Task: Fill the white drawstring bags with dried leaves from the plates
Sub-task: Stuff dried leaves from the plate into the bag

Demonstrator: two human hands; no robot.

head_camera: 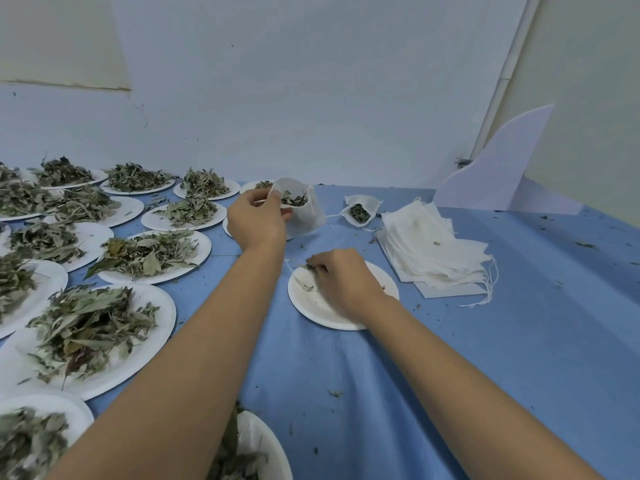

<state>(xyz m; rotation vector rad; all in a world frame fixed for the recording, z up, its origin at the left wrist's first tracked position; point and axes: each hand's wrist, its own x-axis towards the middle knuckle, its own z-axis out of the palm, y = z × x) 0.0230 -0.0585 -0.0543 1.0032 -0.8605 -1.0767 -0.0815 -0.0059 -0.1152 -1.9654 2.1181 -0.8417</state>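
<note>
Rim of bag (304,218) pinched between left fingers (274,199); dried leaves (310,268) pinched in right fingers (323,260) over plate (311,308)

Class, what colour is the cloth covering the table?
Blue, seen in the head view: the cloth is plain, scattered with leaf bits.

My right hand (341,282) pinches leaf scraps (311,268) on the plate (322,310) before me; behind it my left hand (254,220) holds a bag (304,213). Right of the plate lies a stack of bags (433,247) — a filled bag (360,211) behind its left end. The table (450,358) carries heaped plates (114,368) on its left.
</note>
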